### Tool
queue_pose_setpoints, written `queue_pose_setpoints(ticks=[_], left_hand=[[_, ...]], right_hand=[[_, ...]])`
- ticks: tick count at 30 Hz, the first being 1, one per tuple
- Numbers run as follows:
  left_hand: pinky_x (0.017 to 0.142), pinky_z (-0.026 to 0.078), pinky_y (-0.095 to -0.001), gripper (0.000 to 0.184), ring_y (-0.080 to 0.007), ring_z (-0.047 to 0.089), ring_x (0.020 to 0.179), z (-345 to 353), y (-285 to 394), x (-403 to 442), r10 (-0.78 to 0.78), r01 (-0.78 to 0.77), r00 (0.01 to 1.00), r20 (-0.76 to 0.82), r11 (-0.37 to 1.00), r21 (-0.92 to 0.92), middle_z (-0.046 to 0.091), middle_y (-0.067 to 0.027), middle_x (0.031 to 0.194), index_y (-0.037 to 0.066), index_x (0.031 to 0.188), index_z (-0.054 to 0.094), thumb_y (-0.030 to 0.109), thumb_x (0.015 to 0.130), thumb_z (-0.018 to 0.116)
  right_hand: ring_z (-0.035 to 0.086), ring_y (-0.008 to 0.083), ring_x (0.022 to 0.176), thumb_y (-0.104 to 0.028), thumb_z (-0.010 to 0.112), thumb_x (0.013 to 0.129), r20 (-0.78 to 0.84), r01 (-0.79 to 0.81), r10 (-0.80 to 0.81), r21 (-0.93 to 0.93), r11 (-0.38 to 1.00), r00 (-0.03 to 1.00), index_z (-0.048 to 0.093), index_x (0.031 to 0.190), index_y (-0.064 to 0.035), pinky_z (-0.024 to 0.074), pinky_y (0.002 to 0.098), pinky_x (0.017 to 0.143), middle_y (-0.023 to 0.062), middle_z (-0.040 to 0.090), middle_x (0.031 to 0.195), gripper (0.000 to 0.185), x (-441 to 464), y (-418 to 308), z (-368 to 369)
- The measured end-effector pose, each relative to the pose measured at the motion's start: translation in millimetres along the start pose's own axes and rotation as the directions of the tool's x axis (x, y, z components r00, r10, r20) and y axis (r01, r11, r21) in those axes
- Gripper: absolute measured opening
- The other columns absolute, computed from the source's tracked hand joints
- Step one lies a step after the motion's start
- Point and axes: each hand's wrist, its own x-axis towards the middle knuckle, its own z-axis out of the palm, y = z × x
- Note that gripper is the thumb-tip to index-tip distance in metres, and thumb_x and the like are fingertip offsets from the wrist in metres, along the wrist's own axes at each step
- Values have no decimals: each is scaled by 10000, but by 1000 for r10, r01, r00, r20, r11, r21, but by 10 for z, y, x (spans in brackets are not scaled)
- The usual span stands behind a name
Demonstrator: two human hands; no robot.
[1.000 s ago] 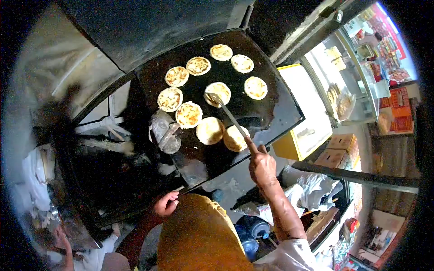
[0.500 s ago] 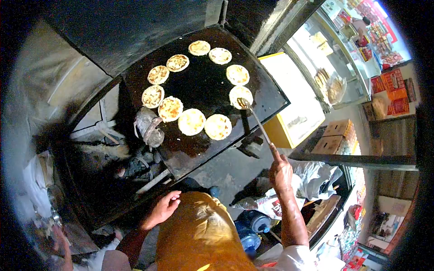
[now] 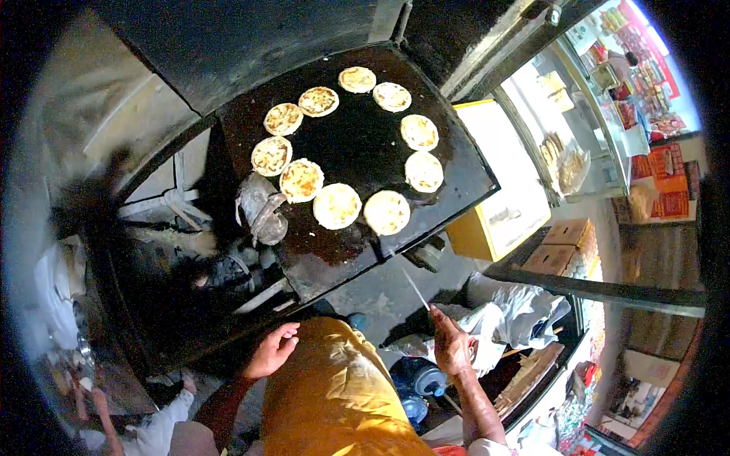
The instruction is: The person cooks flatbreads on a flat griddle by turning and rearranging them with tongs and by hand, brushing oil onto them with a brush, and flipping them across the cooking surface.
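Observation:
My right hand (image 3: pixel 454 346) is wrapped round the handle of a long, thin metal spatula (image 3: pixel 415 287), held off the griddle's front edge. Its far end is blurred against the dark edge. Several round, browned flatbreads (image 3: pixel 386 213) lie in a ring on the black griddle (image 3: pixel 342 148). Low in front of the griddle, my left hand (image 3: pixel 274 352) hangs beside the mustard-coloured cloth over my lap, fingers loosely bent and apart, nothing in them. A dark, rounded lump with a band across it (image 3: pixel 261 209) sits at the griddle's left edge.
A lit yellow-framed display case (image 3: pixel 498 182) stands right of the griddle. Below it are cardboard boxes (image 3: pixel 559 247), white plastic bags (image 3: pixel 513 308) and blue water bottles (image 3: pixel 420 376). Another person's arm and pale clothing (image 3: pixel 163 425) show at lower left.
My right hand has drawn back toward me and left, pulling the spatula off the rightmost flatbread and clear of the griddle top. The view has shifted slightly; my left hand stays about the same.

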Motion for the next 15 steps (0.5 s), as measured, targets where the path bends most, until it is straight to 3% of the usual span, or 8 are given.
queue_pose_setpoints(ticks=[4,6,7,9,11,12,14,15], left_hand=[[890,476,-301,343,-152,582,958,-60,-5,61,-18,18,1000,5,1000,-6,631,-84,1052,34,1275,536,82,944,610],[892,474,-303,341,-157,583,963,-84,-36,64,-16,17,1000,16,1000,-20,631,-91,1082,18,1274,530,78,946,602],[892,474,-303,341,-157,583,963,-104,-48,64,-19,19,1000,13,1000,-22,631,-91,1082,18,1274,530,78,946,602],[896,474,-306,344,-174,590,996,-144,-64,103,60,-59,997,40,998,-17,629,-104,1127,-3,1277,518,102,957,587],[909,470,-313,352,-183,593,1014,-217,-185,131,98,-97,994,56,995,-19,624,-119,1159,-8,1281,516,130,963,582],[922,467,-320,364,-192,596,1033,-280,-228,122,127,-126,988,84,992,-21,618,-135,1191,-12,1285,513,158,970,577],[954,471,-352,412,-229,608,1068,-426,-95,122,22,-19,993,117,1000,-25,604,-152,1238,7,1313,507,218,967,584],[968,473,-368,434,-250,610,1085,-526,98,104,-158,156,978,140,987,25,596,-158,1263,18,1331,503,239,966,584]], right_hand=[[654,299,1070,47,510,914,-39,-141,146,101,985,989,572,1295,-20,516,342,900,198,645,1204,391,81,-163,-40],[644,268,1091,67,503,909,64,-160,153,128,979,986,584,1282,-20,496,324,924,191,656,1187,392,157,-217,-47],[641,248,1092,78,482,896,-27,6,-2,147,989,1000,571,1297,-21,484,312,932,187,662,1175,422,290,-138,70],[643,252,1084,92,457,873,65,-201,194,133,971,979,544,1330,-41,501,337,890,220,653,1149,484,776,-492,32],[650,316,1062,98,454,853,59,-157,151,113,981,987,538,1332,-49,509,364,862,243,644,1126,508,1360,-716,99],[650,358,1048,99,453,842,0,5,-6,82,997,1000,540,1327,-52,510,380,852,253,641,1114,516,1610,-681,239],[632,413,1036,104,444,824,-127,175,-163,85,981,978,544,1312,-36,506,386,862,258,642,1126,517,2097,-725,492],[631,407,1047,103,438,822,-93,148,-143,46,988,985,545,1310,-29,505,387,869,261,637,1144,517,2315,-741,570]])
